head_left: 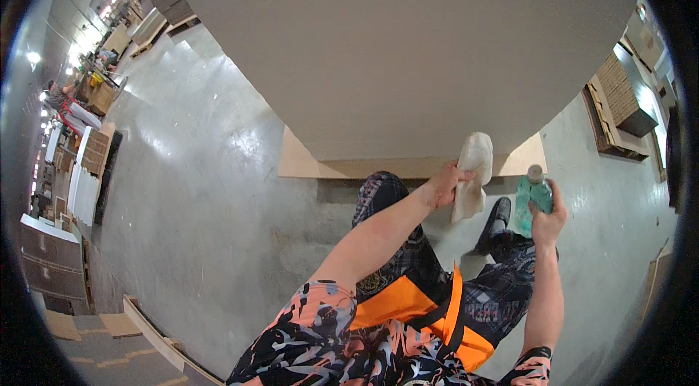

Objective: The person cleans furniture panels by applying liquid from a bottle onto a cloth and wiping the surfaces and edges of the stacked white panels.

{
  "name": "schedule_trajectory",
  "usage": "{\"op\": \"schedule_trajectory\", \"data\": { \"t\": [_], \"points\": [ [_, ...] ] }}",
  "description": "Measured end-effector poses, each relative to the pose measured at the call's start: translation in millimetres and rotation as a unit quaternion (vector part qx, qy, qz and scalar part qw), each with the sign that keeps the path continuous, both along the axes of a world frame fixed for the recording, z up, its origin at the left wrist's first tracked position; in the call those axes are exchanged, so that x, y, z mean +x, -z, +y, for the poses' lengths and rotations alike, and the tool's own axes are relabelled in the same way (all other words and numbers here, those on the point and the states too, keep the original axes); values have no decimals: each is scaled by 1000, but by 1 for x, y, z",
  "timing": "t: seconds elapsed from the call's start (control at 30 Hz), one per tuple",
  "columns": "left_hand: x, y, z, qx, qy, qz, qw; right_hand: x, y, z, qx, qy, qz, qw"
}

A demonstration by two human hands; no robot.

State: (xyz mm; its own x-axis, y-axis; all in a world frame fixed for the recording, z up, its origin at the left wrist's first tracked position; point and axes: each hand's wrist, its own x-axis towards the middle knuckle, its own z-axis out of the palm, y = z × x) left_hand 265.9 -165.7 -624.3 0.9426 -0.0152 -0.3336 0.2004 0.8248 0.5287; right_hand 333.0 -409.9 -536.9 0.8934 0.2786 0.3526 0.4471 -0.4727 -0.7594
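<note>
A whitish cloth (pixel 473 160) hangs folded from my left hand (pixel 444 186), its fingers closed around the middle of it. My right hand (pixel 550 215) grips a green see-through plastic bottle (pixel 523 204) with a pale cap, held upright to the right of the cloth. Just ahead of both hands rises a large grey-brown flat-sided block (pixel 408 58), which looks like a tall stack or box. It rests on a light wooden base (pixel 306 157). The cloth's upper end overlaps the block's lower edge in view; whether they touch I cannot tell.
Smooth grey concrete floor (pixel 196 204) spreads around me. Stacked cardboard on a pallet (pixel 619 142) stands at the right. Along the left are more stacks (pixel 54 259) and a person (pixel 69 106) farther off. A long board edge (pixel 156 335) lies at the lower left.
</note>
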Motion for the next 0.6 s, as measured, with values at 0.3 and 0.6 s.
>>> {"op": "schedule_trajectory", "data": {
  "t": [0.3,0.6],
  "points": [
    [11,1,-4,-38,23,-59,997,12,-31,24,-184,-69,-161,967],
    [-2,-13,16,-57,62,-136,987,14,-60,50,-292,-109,-222,924]
  ]
}}
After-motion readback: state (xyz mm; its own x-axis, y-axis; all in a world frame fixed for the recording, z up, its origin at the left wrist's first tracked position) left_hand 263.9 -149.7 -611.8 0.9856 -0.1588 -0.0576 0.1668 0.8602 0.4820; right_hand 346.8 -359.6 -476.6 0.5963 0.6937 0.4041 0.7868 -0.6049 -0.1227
